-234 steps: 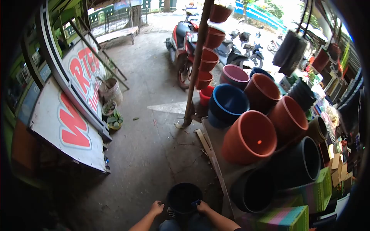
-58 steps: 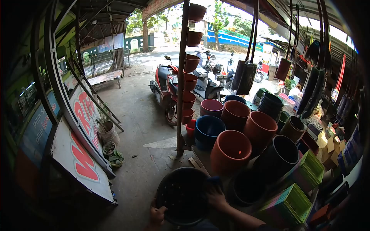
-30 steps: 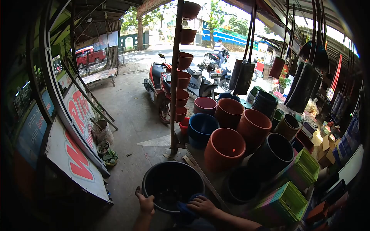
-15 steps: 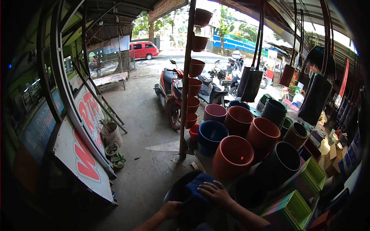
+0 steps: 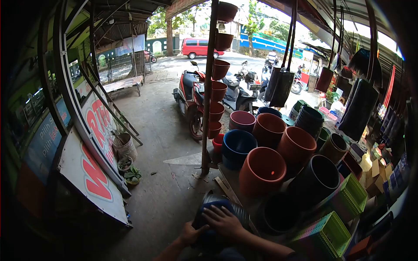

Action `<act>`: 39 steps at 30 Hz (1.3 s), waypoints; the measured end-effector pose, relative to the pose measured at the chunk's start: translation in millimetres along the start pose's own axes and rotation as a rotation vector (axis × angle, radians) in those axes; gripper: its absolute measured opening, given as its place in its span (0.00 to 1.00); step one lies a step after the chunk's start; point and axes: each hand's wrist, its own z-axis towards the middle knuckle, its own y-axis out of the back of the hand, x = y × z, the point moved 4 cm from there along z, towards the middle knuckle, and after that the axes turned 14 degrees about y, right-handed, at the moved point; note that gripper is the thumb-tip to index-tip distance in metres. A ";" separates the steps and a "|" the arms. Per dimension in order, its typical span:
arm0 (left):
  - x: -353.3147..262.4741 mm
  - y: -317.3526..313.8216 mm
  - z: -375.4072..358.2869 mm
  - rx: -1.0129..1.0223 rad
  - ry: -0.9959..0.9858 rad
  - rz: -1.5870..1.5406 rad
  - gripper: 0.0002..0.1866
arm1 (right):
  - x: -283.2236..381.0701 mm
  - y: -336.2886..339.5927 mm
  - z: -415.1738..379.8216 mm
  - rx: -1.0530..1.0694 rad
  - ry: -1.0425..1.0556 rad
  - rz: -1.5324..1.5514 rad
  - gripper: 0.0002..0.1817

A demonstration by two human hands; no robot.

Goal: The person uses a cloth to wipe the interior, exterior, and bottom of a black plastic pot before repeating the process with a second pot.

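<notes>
A dark, ribbed pot (image 5: 241,213) is tilted in front of me at the bottom centre, its lower part lost in shadow. My left hand (image 5: 190,233) is closed at its left side, the fingertips hidden behind the cloth and pot. Over the pot lies a dark blue cloth (image 5: 210,204). My right hand (image 5: 223,222) holds this cloth against the pot, palm down, with fingers laid across it.
Orange-brown pots (image 5: 262,172), a blue pot (image 5: 238,150) and black pots (image 5: 320,178) stand close on the right. Green baskets (image 5: 324,232) sit nearer. A post (image 5: 209,100) bears hanging pots. White sign boards (image 5: 89,174) lean left; a red motorbike (image 5: 191,95) is parked ahead.
The pot has turned, so its ribbed outside shows instead of its opening. My right hand and the cloth have moved left, closer to my left hand. The red van has driven right.
</notes>
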 end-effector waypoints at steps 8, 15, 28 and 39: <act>-10.8 48.0 -18.0 0.158 0.062 -0.004 0.32 | -138.3 -14.4 -28.8 -0.192 -0.449 1.207 0.29; -5.7 41.8 -4.7 0.093 -0.037 -0.005 0.40 | -139.4 -3.2 -34.5 -0.059 -0.771 1.477 0.33; -52.6 26.2 27.4 0.075 0.082 -0.741 0.35 | 46.1 -58.6 -0.1 -0.121 -0.004 0.027 0.40; -10.2 50.1 -5.9 0.309 0.047 -0.959 0.30 | -68.4 -63.4 -87.9 -1.173 -0.838 1.479 0.27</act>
